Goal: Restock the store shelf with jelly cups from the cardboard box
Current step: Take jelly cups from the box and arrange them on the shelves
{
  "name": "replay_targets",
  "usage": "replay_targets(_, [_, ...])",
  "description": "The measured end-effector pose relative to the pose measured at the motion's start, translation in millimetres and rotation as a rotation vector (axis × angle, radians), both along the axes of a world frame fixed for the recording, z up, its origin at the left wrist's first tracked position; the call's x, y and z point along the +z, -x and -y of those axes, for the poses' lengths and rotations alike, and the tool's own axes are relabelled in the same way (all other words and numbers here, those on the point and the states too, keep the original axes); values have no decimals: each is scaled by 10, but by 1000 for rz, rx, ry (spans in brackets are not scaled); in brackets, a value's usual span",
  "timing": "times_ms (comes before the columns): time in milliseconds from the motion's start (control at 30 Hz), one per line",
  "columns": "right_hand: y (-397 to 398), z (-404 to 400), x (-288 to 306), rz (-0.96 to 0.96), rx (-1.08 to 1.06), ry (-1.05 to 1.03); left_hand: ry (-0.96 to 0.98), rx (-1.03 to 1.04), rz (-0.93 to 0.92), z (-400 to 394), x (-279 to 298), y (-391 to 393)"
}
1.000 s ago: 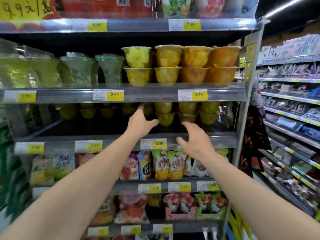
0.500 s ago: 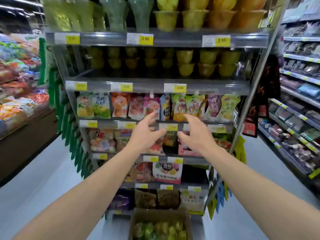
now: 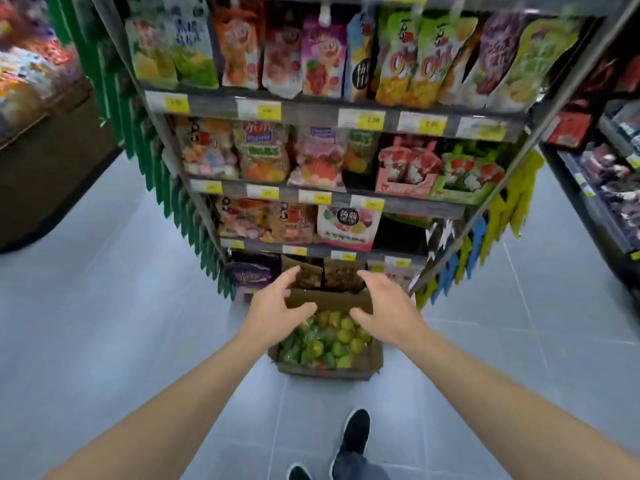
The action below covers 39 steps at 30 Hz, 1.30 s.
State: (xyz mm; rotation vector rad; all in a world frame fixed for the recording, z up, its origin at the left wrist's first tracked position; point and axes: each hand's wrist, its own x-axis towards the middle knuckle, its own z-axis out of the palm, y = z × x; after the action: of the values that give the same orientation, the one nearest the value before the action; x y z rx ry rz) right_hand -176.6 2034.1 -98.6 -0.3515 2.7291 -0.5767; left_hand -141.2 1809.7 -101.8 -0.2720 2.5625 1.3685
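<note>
The person's bare left hand [image 3: 277, 308] and right hand [image 3: 382, 308], fingers spread and holding nothing, hover just above the brown cardboard box [image 3: 367, 367] of green and yellow jelly cups [image 3: 329, 342] on the grey floor [image 3: 121, 306] by the shelf [image 3: 346, 202].

Blurred price labels [image 3: 370, 121], unreadable.
</note>
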Motion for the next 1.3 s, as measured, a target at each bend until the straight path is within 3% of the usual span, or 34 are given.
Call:
replay_targets(467, [517,-481,-2227,419,-35,-88,102,49,332,-188,-2126,398])
replay_targets(733, [794,-245,-3632,567,-70,-103,135,42,442,73,-3486,733])
replay_targets(1100, [1076,459,-5971,610,-36,-64,46,21,504,338,-5683,1167])
replay_targets(1300, [1140,739,-7078,548,-20,-60,25,-16,513,427,-6603,1165])
